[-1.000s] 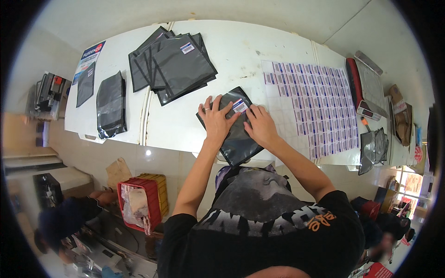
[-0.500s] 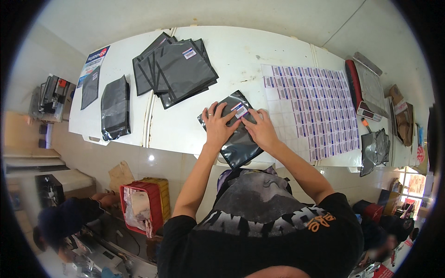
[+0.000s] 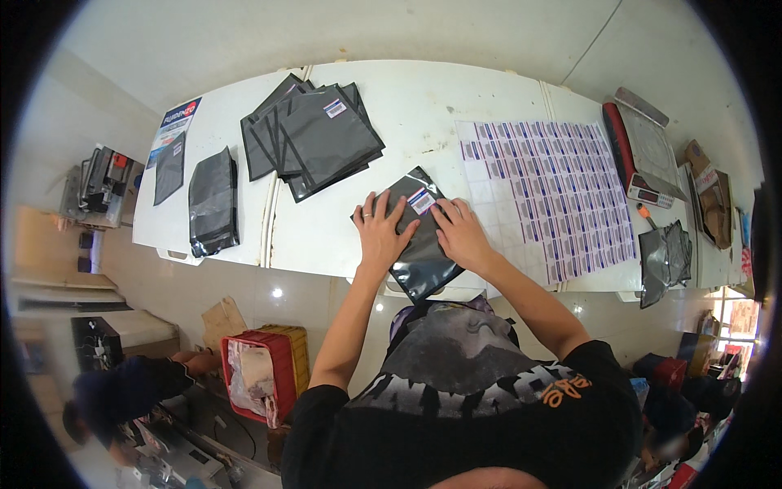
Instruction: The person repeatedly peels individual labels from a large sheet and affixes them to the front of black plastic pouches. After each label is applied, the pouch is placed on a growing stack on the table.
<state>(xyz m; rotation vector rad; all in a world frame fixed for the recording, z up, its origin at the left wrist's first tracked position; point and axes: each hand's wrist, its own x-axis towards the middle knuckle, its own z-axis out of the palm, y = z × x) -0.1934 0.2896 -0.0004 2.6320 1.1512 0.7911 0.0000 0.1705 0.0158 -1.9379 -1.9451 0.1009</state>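
From where I stood, the left hand (image 3: 381, 234) lay spread and the right hand (image 3: 463, 236) rested its fingertips by the label (image 3: 421, 201), the two slightly apart, flat on a black pouch (image 3: 423, 259) at the surface's (image 3: 407, 106) six o'clock edge. The step looked like pressing the label smooth; next, I judged, called for a gentle lift without dragging it. From there, the pile (image 3: 326, 138) lay toward ten o'clock, the label sheet (image 3: 562, 196) toward three.

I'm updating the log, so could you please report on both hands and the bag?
Left hand and right hand on black bag, beside its sticker. Bag's near corner past edge of table. Label sheet at right, not covering bag.
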